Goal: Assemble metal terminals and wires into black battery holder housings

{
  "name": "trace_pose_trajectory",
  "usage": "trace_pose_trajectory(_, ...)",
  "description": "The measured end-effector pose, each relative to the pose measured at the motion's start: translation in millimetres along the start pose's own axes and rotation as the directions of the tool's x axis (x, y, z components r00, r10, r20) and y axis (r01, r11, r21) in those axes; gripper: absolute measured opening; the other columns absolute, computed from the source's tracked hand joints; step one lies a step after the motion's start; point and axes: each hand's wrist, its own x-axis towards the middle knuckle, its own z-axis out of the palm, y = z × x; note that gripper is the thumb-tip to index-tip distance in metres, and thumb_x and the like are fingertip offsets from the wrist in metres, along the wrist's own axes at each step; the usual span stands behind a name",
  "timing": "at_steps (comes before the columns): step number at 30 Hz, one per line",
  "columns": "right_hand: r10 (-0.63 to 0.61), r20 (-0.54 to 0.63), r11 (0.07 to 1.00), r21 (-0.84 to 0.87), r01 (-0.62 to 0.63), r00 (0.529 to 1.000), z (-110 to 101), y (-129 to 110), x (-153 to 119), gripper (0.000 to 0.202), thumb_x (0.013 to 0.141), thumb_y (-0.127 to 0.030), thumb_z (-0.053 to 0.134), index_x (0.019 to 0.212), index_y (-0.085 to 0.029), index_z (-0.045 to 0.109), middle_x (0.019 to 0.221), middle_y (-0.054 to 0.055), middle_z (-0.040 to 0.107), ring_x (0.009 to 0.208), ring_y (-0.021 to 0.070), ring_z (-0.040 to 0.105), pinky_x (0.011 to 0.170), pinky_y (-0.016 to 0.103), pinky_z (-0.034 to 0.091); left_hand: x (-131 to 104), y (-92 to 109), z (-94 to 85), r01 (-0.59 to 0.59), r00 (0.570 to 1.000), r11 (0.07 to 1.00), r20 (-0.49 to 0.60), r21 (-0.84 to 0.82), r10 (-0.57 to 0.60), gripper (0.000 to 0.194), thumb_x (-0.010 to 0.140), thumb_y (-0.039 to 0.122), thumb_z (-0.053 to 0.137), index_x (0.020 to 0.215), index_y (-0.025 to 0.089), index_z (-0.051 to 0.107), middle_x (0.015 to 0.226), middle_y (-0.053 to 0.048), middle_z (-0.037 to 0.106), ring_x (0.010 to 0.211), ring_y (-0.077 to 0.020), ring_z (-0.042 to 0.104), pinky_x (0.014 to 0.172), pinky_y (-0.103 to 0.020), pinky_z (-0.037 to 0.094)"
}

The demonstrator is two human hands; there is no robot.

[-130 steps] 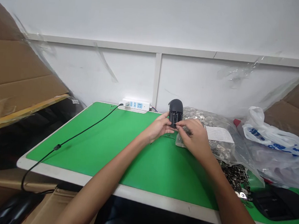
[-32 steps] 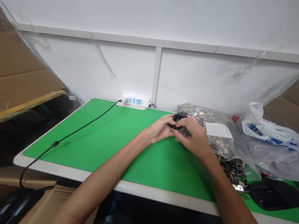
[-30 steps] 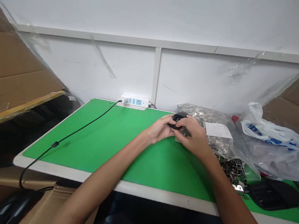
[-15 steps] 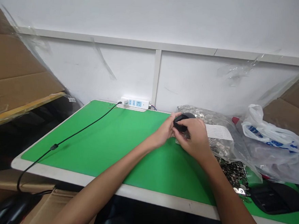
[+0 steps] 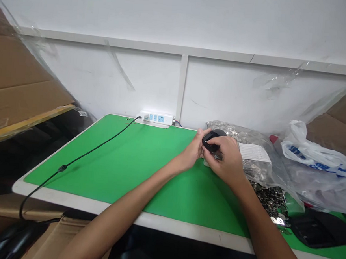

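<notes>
Biggest thing here is the wall (image 5: 180, 19), plain white with trim strips and some loose clear tape on it, and the surface (image 5: 114, 161) sits along it, green on top with a white edge. There's cardboard (image 5: 20, 67) off to the left and more at the far right. Then the bags: a clear parts bag (image 5: 235, 130) stuffed with metal bits on the right of the surface, and a white plastic bag (image 5: 320, 175) with blue print just beside it. A black cable (image 5: 91, 148) runs from the front left corner back to the power strip (image 5: 156, 118) by the wall. Left hand (image 5: 193, 150) is wrapped round the left side of the small black shell (image 5: 219, 133), and the right hand (image 5: 227, 157) is clamped on it too, index finger on its recessed face and thumb at the near edge; can't tell if anything tiny is under those fingertips. So the shell's up in both hands, right in front of the parts bag. A similar black piece (image 5: 322, 230) lies at the right front. Smallest stuff: the bag's paper label (image 5: 254, 152) and a pile of loose metal bits (image 5: 270, 199) near that black piece.
</notes>
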Motion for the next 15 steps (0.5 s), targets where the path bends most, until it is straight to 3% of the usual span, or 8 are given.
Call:
trace_pose_trajectory(7,-0.026,0.025,0.999,0.02,0.026,0.999,-1,1,0,0.015,0.094,-0.019,0.067,0.104,-0.027,0.059,0.09,0.003,0.071,0.086,0.0245,0.066,0.085,0.044,0.049,-2,-4,6.2,-0.062,0.998,0.997,-0.031,-0.045,0.061,0.057,0.113,0.051,0.034,0.156,0.019,0.055,0.151,-0.011,0.065,0.144,-0.0241,0.059,0.124,-0.037,0.043)
trace_pose_trajectory(15,-0.031,0.038,0.998,0.055,0.029,0.999,-2,0,1,0.015,0.093,-0.019,0.067,0.101,-0.027,0.058,0.087,0.002,0.069,0.084,0.0241,0.064,0.084,0.045,0.049,2,-15,-1.5,-0.094,0.992,0.994,-0.083,0.062,0.099,0.056,0.11,0.058,0.043,0.149,0.023,0.062,0.152,-0.008,0.065,0.153,-0.0252,0.048,0.129,-0.038,0.035)
